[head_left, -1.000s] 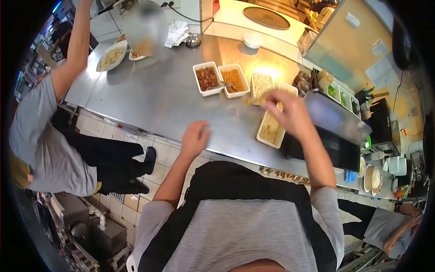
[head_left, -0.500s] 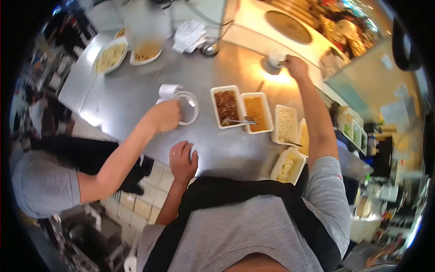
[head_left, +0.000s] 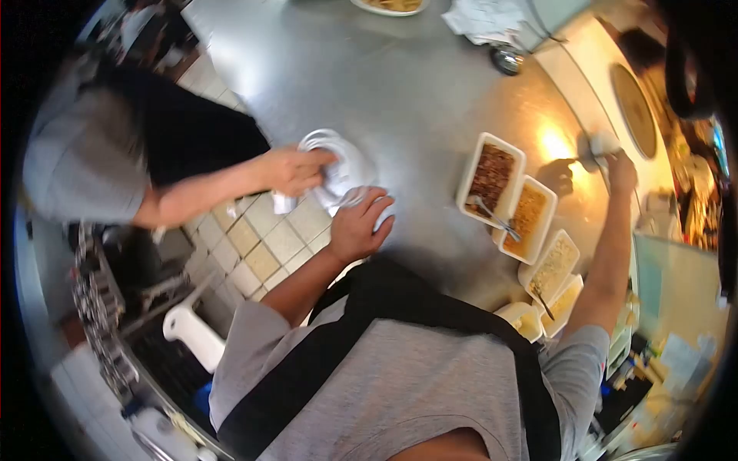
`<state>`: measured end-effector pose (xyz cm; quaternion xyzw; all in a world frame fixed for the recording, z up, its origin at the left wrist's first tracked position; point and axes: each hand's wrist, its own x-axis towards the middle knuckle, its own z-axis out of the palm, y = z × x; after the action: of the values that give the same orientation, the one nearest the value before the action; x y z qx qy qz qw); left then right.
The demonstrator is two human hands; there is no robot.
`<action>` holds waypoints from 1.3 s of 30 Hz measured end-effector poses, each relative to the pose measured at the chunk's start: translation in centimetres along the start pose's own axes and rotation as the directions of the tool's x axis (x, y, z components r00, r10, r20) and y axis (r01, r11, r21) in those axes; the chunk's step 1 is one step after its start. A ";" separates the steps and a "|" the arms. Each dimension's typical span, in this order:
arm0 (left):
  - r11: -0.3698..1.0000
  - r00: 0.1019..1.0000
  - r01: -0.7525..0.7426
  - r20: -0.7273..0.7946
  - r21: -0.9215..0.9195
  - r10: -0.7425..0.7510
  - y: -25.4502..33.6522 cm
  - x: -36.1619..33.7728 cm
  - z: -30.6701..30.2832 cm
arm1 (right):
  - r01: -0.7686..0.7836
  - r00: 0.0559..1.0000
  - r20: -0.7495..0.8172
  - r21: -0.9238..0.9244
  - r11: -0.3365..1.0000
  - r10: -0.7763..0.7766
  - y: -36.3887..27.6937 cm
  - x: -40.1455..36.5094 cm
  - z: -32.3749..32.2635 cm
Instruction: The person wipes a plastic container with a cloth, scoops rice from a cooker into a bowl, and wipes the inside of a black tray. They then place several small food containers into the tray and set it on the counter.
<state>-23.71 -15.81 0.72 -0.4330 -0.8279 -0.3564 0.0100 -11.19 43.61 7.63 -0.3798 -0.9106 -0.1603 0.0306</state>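
The steel bench (head_left: 415, 92) had swung round in the view as the head turned. Against half a second earlier, the gap between the co-worker's hand (head_left: 296, 169) and the person's left hand (head_left: 360, 229) had closed. The white bowl (head_left: 347, 157), gripped at its rim by the co-worker, now sat at the bench's near edge, just beside the left hand. That hand lay open on the steel with fingers (head_left: 378, 206) spread. I could not tell whether they touched the bowl. The row of food trays (head_left: 490, 178) lay unmoved between the arms. The right hand (head_left: 621, 172) stayed stretched out to the small white cup (head_left: 603, 142) by the lamp glare, fingers curled. Whether they gripped anything was too small to tell.
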 end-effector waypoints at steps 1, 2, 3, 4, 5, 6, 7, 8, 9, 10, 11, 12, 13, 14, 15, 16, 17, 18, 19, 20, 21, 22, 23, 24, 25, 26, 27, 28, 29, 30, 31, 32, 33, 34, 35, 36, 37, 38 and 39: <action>1.000 1.000 0.020 -0.015 0.004 -0.020 0.0 -0.2 0.0 | 0.034 0.998 -0.055 0.018 0.999 -0.033 0.0 0.0 -0.5; 1.000 0.997 -0.008 -0.072 0.007 0.008 0.0 -0.4 -0.3 | 0.014 0.999 -0.037 -0.007 1.000 -0.014 -0.8 -0.1 -2.0; 0.999 0.990 -0.044 -0.131 0.012 0.045 0.0 -0.1 -0.6 | 0.015 0.999 -0.040 0.020 1.000 -0.014 -1.0 -0.1 -2.9; 0.996 0.977 -0.088 -0.191 0.019 0.090 -0.2 0.1 -0.7 | 0.054 0.996 -0.071 -0.008 0.998 -0.055 -0.8 0.2 -3.3; 0.996 0.976 -0.083 -0.203 0.009 0.084 -0.3 0.0 -0.6 | 0.037 0.997 -0.070 -0.018 0.999 -0.038 -2.7 -0.7 -6.0; 0.997 0.974 -0.080 -0.213 -0.005 0.077 -0.5 -0.3 -0.5 | 0.083 0.993 -0.079 -0.006 0.997 -0.083 -3.8 -1.3 -8.0; 0.997 0.973 -0.077 -0.221 -0.020 0.070 -0.5 -0.7 -0.3 | 0.128 0.988 -0.085 0.003 0.992 -0.128 -4.9 -1.8 -9.7; 0.996 0.966 -0.091 -0.244 -0.016 0.084 -0.7 -1.0 -0.1 | 0.186 0.979 -0.095 0.047 0.981 -0.181 -6.5 -2.5 -11.7; 0.994 0.959 -0.106 -0.267 -0.012 0.099 -1.0 -1.2 0.2 | 0.241 0.967 -0.105 0.091 0.966 -0.232 -8.4 -3.5 -13.8; 0.993 0.951 -0.120 -0.288 -0.008 0.113 -1.2 -1.5 0.5 | 0.296 0.953 -0.114 0.132 0.946 -0.282 -10.4 -4.8 -15.8; 0.993 0.945 -0.114 -0.309 -0.006 0.107 -1.2 -1.8 0.6 | 0.361 0.932 -0.113 0.231 0.903 -0.344 -13.2 -6.8 -18.1; 0.994 0.937 -0.108 -0.333 0.000 0.102 -1.2 -2.1 0.5 | 0.421 0.907 -0.118 0.327 0.846 -0.405 -16.6 -9.1 -20.5; 0.996 0.932 -0.092 -0.350 0.016 0.092 -1.5 -2.4 0.6 | 0.472 0.877 -0.130 0.421 0.775 -0.463 -19.4 -11.0 -21.9; 0.997 0.927 -0.076 -0.367 0.034 0.083 -1.6 -2.7 0.8 | 0.550 0.814 -0.114 0.467 0.693 -0.569 -21.8 -12.0 -22.0; 0.999 0.904 -0.005 -0.428 0.036 0.020 -1.3 -3.1 0.8 | 0.614 0.738 -0.103 0.512 0.601 -0.666 -24.4 -13.2 -22.1; 0.997 0.872 0.067 -0.488 0.032 -0.043 -0.9 -3.5 0.7 | 0.679 0.638 -0.073 0.523 0.515 -0.766 -27.3 -14.9 -22.7; 0.990 0.832 0.142 -0.544 0.020 -0.108 -0.6 -4.3 0.9 | 0.730 0.521 -0.040 0.537 0.422 -0.852 -30.4 -17.2 -23.4; 0.982 0.833 0.189 -0.533 0.024 -0.147 -0.2 -5.5 1.3 | 0.795 0.427 -0.023 0.486 0.363 -0.904 -33.2 -19.6 -23.7; 0.972 0.833 0.235 -0.521 0.027 -0.187 0.5 -6.8 1.7 | 0.851 0.328 -0.003 0.435 0.294 -0.945 -35.7 -21.4 -23.5; 0.959 0.831 0.280 -0.509 0.030 -0.227 1.1 -8.5 1.9 | 0.881 0.237 -0.021 0.426 0.206 -0.971 -38.0 -22.3 -22.2; 0.963 0.856 0.261 -0.445 -0.062 -0.261 1.7 -10.7 2.1 | 0.901 0.149 -0.035 0.416 0.121 -0.988 -40.2 -23.5 -20.4; 0.959 0.882 0.238 -0.379 -0.156 -0.280 2.3 -13.1 2.5 | 0.918 0.139 -0.102 0.385 0.090 -0.985 -42.2 -24.8 -18.6; 0.945 0.907 0.211 -0.311 -0.250 -0.285 2.5 -15.5 3.0 | 0.933 0.133 -0.170 0.354 0.065 -0.976 -44.0 -26.3 -16.6; 0.934 0.915 0.274 -0.237 -0.229 -0.326 2.3 -18.3 4.0 | 0.944 0.130 -0.235 0.326 0.047 -0.963 -45.1 -27.9 -15.0; 0.920 0.917 0.334 -0.157 -0.205 -0.368 2.1 -21.7 5.5 | 0.976 0.170 -0.236 0.176 0.130 -0.957 -45.5 -29.6 -13.9; 0.863 0.879 0.467 -0.001 -0.193 -0.476 1.6 -25.5 7.1 | 0.977 0.209 -0.247 0.022 0.210 -0.946 -46.0 -31.2 -12.9; 0.792 0.808 0.589 0.154 -0.162 -0.569 1.0 -29.5 9.0 | 0.950 0.242 -0.266 -0.132 0.284 -0.933 -46.7 -32.5 -12.0; 0.688 0.674 0.719 0.335 -0.094 -0.658 0.0 -33.3 11.1 | 0.959 0.274 -0.335 0.023 0.283 -0.902 -47.2 -32.0 -10.4; 0.603 0.556 0.797 0.450 -0.047 -0.699 -0.5 -36.3 11.3 | 0.958 0.277 -0.331 0.026 0.285 -0.902 -47.5 -31.8 -10.2; 0.515 0.423 0.857 0.553 0.014 -0.718 -1.0 -38.9 11.1 | 0.957 0.282 -0.328 0.029 0.289 -0.902 -47.6 -31.8 -10.4; 0.465 0.375 0.885 0.576 0.011 -0.727 -1.6 -41.2 10.7 | 0.955 0.289 -0.320 0.034 0.294 -0.902 -47.5 -31.9 -10.5; 0.412 0.326 0.911 0.598 0.009 -0.732 -2.1 -43.4 10.5 | 0.958 0.284 -0.322 0.063 0.279 -0.903 -47.5 -31.7 -10.3; 0.394 0.302 0.918 0.589 0.031 -0.750 -2.8 -45.6 10.8 | 0.961 0.278 -0.328 0.091 0.263 -0.903 -47.6 -31.4 -10.3; 0.378 0.280 0.924 0.578 0.053 -0.767 -3.5 -47.8 11.5 | 0.961 0.274 -0.334 0.118 0.248 -0.902 -47.8 -31.2 -10.3; 0.366 0.264 0.928 0.561 0.076 -0.785 -4.8 -49.8 12.2 | 0.962 0.266 -0.336 0.152 0.227 -0.903 -48.0 -31.3 -10.5; 0.350 0.235 0.932 0.576 0.095 -0.783 -7.0 -51.5 13.0 | 0.962 0.259 -0.345 0.181 0.206 -0.902 -48.3 -31.2 -10.7; 0.326 0.200 0.939 0.600 0.107 -0.775 -8.5 -53.3 14.1 | 0.961 0.244 -0.341 0.209 0.180 -0.908 -48.2 -31.3 -10.8; 0.298 0.160 0.947 0.628 0.120 -0.761 -9.4 -55.1 15.3 | 0.955 0.249 -0.326 0.242 0.174 -0.912 -48.1 -31.6 -10.8; 0.268 0.141 0.956 0.612 0.120 -0.778 -10.9 -56.8 16.1 | 0.947 0.255 -0.322 0.275 0.167 -0.912 -48.4 -31.7 -10.7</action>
<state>8.57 -50.58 -36.11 0.0583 -0.8154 -0.2678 -0.5100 -23.33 -13.38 -0.85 0.2781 -0.9588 0.0376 0.0439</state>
